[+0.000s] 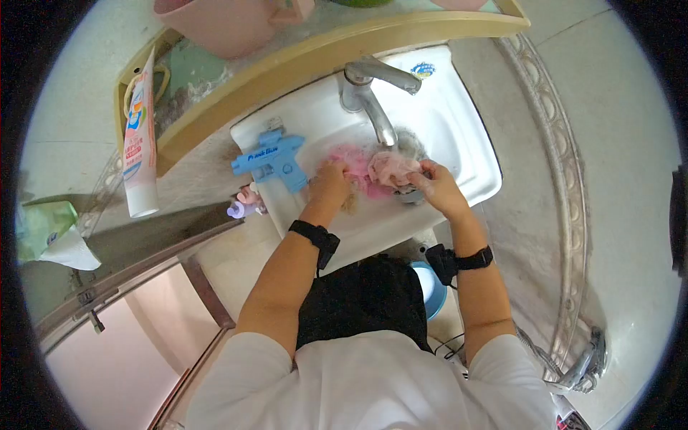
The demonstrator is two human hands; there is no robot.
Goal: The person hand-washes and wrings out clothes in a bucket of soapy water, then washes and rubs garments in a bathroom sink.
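Note:
Inside the white sink, under the chrome faucet, lies a bunch of wet cloth. My left hand is at the bright pink cloth, its fingers closed and partly hidden by the cloth. My right hand pinches the edge of a pale pink cloth with thumb and fingers. A greyish item sits behind the pale cloth, too blurred to identify. On the sink's left rim rests a blue plastic toy gun.
Above the sink, a tan-edged shelf holds a pink container and a white-pink tube. Small bottles stand left of the sink. A blue basin is below. At the far left hangs a green packet.

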